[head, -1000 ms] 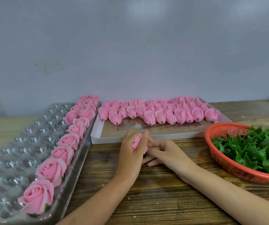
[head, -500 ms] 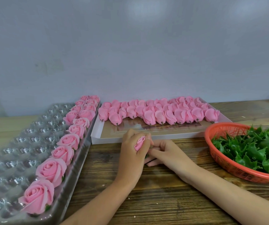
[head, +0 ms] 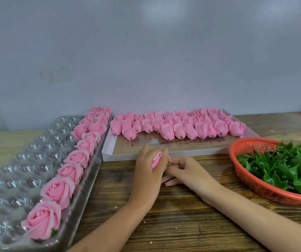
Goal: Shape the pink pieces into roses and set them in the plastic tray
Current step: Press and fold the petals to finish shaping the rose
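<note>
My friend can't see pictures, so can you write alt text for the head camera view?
A left hand grips a pink rose over a wooden table, the right hand close beside it. Finished roses line a clear plastic tray at left; pink buds lie in a white box behind; a red basket holds green leaves.

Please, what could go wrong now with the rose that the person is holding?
1. The left hand wraps closely round the pink rose; too firm a grip could crush its petals.
2. The right hand works at the rose's base, hidden behind the left hand; a slip there could loosen the shape.
3. The finished roses stand tightly packed along the right edge of the plastic tray; setting another beside them may bump a neighbour.
</note>
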`<state>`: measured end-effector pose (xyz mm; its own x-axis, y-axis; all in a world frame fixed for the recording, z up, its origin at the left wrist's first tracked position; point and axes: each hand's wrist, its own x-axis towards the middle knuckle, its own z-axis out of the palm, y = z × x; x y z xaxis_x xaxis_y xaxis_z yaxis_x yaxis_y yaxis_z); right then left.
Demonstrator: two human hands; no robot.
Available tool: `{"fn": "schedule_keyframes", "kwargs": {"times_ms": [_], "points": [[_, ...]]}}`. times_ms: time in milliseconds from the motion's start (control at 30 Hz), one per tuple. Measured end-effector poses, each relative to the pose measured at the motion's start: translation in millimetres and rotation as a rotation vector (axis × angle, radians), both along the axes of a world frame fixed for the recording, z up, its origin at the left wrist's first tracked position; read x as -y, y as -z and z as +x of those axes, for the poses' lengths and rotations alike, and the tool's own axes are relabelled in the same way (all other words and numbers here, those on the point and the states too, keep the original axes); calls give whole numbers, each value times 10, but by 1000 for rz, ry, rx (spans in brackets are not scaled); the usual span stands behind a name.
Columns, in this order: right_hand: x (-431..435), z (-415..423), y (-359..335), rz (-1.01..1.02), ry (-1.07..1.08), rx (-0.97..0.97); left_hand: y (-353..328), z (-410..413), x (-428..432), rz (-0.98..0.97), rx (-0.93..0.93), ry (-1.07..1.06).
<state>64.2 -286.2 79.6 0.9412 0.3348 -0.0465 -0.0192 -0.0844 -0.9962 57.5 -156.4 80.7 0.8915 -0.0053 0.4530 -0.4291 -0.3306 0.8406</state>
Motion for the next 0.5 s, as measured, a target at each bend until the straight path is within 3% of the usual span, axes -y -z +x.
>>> {"fn": "schedule_keyframes", "kwargs": {"times_ms": [500], "points": [[28,26,27,116,50,-48,-17,7,-12,-164,-58,-2]]}}
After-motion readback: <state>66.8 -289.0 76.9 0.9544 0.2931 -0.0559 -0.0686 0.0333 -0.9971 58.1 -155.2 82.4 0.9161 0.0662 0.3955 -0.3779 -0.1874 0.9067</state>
